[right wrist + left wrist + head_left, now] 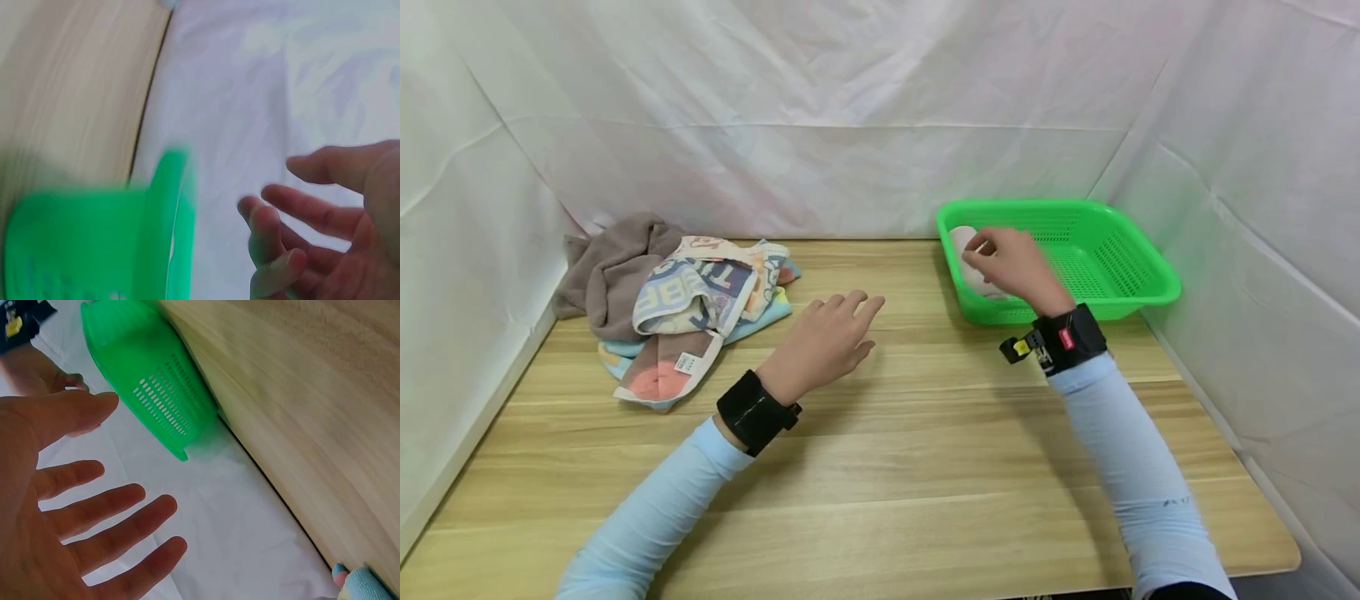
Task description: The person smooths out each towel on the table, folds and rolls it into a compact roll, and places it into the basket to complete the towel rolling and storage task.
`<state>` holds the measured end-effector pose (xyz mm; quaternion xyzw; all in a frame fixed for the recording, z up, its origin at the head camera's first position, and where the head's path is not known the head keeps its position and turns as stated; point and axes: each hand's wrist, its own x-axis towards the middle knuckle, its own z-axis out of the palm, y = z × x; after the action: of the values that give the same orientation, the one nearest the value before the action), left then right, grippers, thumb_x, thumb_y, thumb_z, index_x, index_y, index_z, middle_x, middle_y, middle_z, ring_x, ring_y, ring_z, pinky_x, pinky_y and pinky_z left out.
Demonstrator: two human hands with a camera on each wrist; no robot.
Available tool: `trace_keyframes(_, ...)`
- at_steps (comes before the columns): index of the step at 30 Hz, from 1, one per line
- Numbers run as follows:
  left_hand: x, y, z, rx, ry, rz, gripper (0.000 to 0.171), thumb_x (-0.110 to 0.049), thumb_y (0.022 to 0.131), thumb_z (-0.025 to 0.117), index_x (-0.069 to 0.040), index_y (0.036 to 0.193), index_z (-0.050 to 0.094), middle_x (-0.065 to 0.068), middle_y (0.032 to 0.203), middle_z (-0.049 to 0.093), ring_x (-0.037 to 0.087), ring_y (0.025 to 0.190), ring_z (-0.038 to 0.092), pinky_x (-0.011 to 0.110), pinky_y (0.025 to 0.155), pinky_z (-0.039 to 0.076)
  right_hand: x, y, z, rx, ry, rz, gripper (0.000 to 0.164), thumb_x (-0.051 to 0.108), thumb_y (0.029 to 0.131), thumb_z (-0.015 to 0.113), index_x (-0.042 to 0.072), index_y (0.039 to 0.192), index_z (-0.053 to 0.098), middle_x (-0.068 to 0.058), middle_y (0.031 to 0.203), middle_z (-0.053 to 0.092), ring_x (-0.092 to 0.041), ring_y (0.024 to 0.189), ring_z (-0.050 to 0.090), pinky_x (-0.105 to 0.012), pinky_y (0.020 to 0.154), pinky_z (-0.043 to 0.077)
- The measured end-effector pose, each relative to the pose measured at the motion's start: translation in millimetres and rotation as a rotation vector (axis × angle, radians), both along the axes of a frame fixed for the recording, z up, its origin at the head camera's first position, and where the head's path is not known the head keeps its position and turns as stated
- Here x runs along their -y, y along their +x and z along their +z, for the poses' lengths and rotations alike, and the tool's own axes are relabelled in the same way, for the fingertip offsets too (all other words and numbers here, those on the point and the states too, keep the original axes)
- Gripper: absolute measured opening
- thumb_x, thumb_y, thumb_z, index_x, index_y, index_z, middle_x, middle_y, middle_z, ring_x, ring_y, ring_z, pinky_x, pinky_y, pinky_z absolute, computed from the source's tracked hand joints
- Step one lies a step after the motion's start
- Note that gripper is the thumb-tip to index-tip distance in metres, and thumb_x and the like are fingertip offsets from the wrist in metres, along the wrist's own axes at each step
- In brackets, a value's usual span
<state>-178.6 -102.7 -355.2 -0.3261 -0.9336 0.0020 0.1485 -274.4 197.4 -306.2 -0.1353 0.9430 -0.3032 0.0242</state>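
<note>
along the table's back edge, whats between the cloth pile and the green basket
Only bare wooden tabletop separates the cloth pile from the green basket there, as the head view shows.

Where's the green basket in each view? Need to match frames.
Head: green basket right of centre, upper half, whole outline in frame.
Left wrist: top, left of centre, cut by the top edge.
Right wrist: lower left, blurred, cut by the bottom edge.
Shared landmark: wooden table, white sheet beyond its far edge.
</note>
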Motion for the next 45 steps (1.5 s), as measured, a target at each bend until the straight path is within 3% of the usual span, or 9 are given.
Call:
trace_keyframes(6, 13.0, -6.9, 0.3, -0.045, -0.001, 0.028, 0.049, -0.035, 0.097, 0.072, -0.008, 0.135, 0.057, 0.013, 0.115, 0.067, 0.031, 0.092, 0.068, 0.041, 0.07, 0.057, 31.0, 31.5, -13.8, -0.06, -0.034, 0.133, 0.02, 0.025, 0.1, 0.067, 0.009, 0.111, 0.074, -0.013, 0.101, 0.076, -0.023, 0.078, 0.071, -0.032, 0.07, 0.053)
trace_keyframes(16, 32.1, -6.3, -0.1, -0.049, 0.035, 0.044, 0.04, -0.032, 0.096, 0.075, -0.007, 0.125, 0.062, 0.01, 0.099, 0.067, 0.026, 0.075, 0.064, 0.036, 0.061, 0.054, 51.1, 45.2, -28.3, 0.051, -0.021, 0.25, 0.018, 0.029, 0.1, 0.067, 0.015, 0.11, 0.072, -0.006, 0.093, 0.075, -0.016, 0.066, 0.068, -0.034, 0.067, 0.055)
trace_keyframes(20, 60.6, -9.6, -1.1, -0.07, 0.023, 0.081, 0.041, -0.03, 0.094, 0.077, -0.006, 0.123, 0.062, 0.012, 0.096, 0.065, 0.024, 0.069, 0.059, 0.036, 0.057, 0.049, 48.6, 45.9, -28.9, 0.052, -0.018, 0.26, 0.019, 0.029, 0.101, 0.066, 0.015, 0.112, 0.072, -0.007, 0.095, 0.076, -0.016, 0.067, 0.069, -0.034, 0.068, 0.055)
trace_keyframes(25, 104.9, -28.6, 3.4, -0.068, 0.018, 0.203, 0.046, -0.03, 0.094, 0.076, -0.002, 0.126, 0.061, 0.02, 0.1, 0.065, 0.038, 0.08, 0.062, 0.048, 0.06, 0.052, 44.6, 45.0, -28.9, 0.07, -0.006, 0.257, 0.02, 0.029, 0.101, 0.066, 0.015, 0.113, 0.071, -0.011, 0.099, 0.077, -0.016, 0.07, 0.07, -0.034, 0.07, 0.056)
trace_keyframes(31, 158.5, -48.9, 29.3, 0.237, -0.024, 0.47, 0.077, -0.043, 0.092, 0.073, -0.003, 0.15, 0.043, 0.038, 0.142, 0.045, 0.064, 0.122, 0.047, 0.08, 0.09, 0.041, 48.2, 47.1, -25.4, 0.062, 0.015, 0.288, 0.022, 0.031, 0.101, 0.065, 0.014, 0.113, 0.071, -0.013, 0.101, 0.077, -0.017, 0.071, 0.072, -0.034, 0.069, 0.057)
trace_keyframes(33, 171.2, -53.0, 33.7, 0.364, -0.008, 0.519, 0.088, -0.045, 0.092, 0.072, -0.001, 0.157, 0.033, 0.043, 0.15, 0.034, 0.068, 0.126, 0.04, 0.082, 0.093, 0.038, 48.8, 49.3, -23.9, 0.064, 0.021, 0.282, 0.021, 0.03, 0.101, 0.065, 0.013, 0.113, 0.071, -0.012, 0.1, 0.077, -0.017, 0.071, 0.072, -0.034, 0.069, 0.057)
trace_keyframes(36, 184.9, -56.5, 33.2, 0.457, 0.063, 0.54, 0.087, -0.04, 0.095, 0.072, 0.005, 0.155, 0.028, 0.047, 0.146, 0.034, 0.067, 0.122, 0.043, 0.075, 0.092, 0.043, 51.0, 51.3, -22.1, 0.064, 0.042, 0.286, 0.022, 0.031, 0.102, 0.064, 0.014, 0.114, 0.071, -0.009, 0.1, 0.077, -0.017, 0.074, 0.073, -0.034, 0.07, 0.056)
trace_keyframes(40, 193.2, -56.4, 28.5, 0.35, 0.155, 0.486, 0.062, -0.018, 0.095, 0.069, 0.012, 0.14, 0.039, 0.043, 0.122, 0.048, 0.058, 0.1, 0.056, 0.061, 0.076, 0.05, 54.1, 51.5, -19.5, 0.044, 0.068, 0.296, 0.023, 0.032, 0.102, 0.063, 0.014, 0.115, 0.071, -0.007, 0.099, 0.076, -0.019, 0.075, 0.073, -0.034, 0.069, 0.055)
trace_keyframes(45, 196.1, -53.0, 25.9, 0.176, 0.243, 0.396, 0.031, 0.005, 0.09, 0.057, 0.014, 0.119, 0.051, 0.034, 0.099, 0.053, 0.048, 0.081, 0.057, 0.053, 0.065, 0.046, 56.8, 51.2, -17.6, 0.033, 0.079, 0.296, 0.023, 0.033, 0.102, 0.063, 0.015, 0.115, 0.071, -0.005, 0.098, 0.076, -0.022, 0.078, 0.074, -0.034, 0.069, 0.055)
